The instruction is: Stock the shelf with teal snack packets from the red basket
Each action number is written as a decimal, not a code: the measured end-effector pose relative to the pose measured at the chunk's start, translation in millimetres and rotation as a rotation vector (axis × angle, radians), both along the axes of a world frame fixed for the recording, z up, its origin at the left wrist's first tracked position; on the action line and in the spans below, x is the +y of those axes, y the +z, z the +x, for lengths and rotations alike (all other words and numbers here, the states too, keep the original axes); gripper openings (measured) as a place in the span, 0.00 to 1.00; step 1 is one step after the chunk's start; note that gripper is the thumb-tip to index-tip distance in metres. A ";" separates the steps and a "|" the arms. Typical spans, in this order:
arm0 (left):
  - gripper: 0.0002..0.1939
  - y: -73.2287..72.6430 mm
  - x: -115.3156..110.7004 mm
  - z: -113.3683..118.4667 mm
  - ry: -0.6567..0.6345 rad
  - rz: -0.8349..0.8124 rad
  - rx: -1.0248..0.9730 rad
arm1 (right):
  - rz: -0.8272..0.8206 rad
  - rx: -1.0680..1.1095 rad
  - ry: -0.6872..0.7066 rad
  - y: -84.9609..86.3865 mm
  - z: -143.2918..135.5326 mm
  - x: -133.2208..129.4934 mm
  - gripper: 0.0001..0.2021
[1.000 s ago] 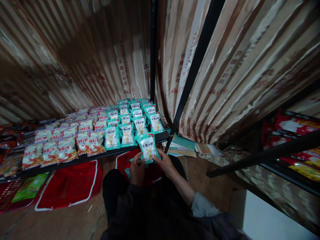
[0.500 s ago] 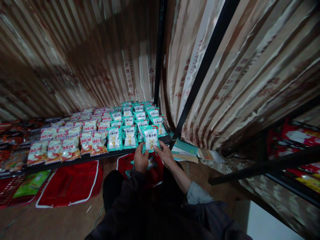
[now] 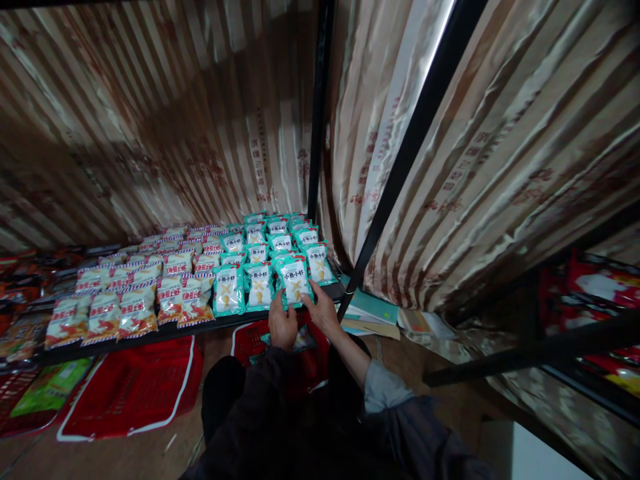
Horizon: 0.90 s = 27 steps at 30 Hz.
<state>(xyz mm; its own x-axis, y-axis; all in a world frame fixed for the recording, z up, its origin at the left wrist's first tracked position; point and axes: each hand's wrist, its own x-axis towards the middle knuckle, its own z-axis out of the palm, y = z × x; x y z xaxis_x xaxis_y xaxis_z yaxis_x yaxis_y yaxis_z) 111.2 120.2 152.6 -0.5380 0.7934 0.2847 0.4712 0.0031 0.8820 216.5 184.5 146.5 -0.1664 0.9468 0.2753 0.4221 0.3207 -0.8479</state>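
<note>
Both hands hold a teal and white snack bag (image 3: 294, 277) by its lower corners, at the front edge of the shelf. My left hand (image 3: 283, 323) grips its left side, thumb toward the front. My right hand (image 3: 321, 309) has its fingers on the lower right corner. Beside it on the left stands a matching teal bag (image 3: 259, 285), with another teal bag (image 3: 229, 289) further left. Behind are several rows of the same kind; one teal bag (image 3: 319, 263) leans at the right end.
White and orange snack bags (image 3: 137, 308) fill the shelf to the left. Below my hands is a red basket (image 3: 243, 340) with teal bags inside; another red basket (image 3: 135, 380) lies left. A black post (image 3: 395, 177) rises at right, near papers (image 3: 370, 310) on the floor.
The held teal bag has moved slightly left and back, into line with the front row on the shelf. Both hands have followed it. The view has shifted a little.
</note>
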 end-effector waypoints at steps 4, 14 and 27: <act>0.26 -5.3 1.4 2.0 -0.024 -0.014 0.061 | 0.074 -0.109 -0.037 -1.8 -1.2 -0.8 0.24; 0.29 -19.3 -3.6 19.3 -0.028 0.089 0.104 | 0.174 -0.206 -0.029 -11.1 -1.0 -1.1 0.23; 0.30 -29.6 -0.5 15.4 -0.080 0.114 0.166 | 0.206 -0.211 -0.035 -10.4 -1.7 -2.0 0.22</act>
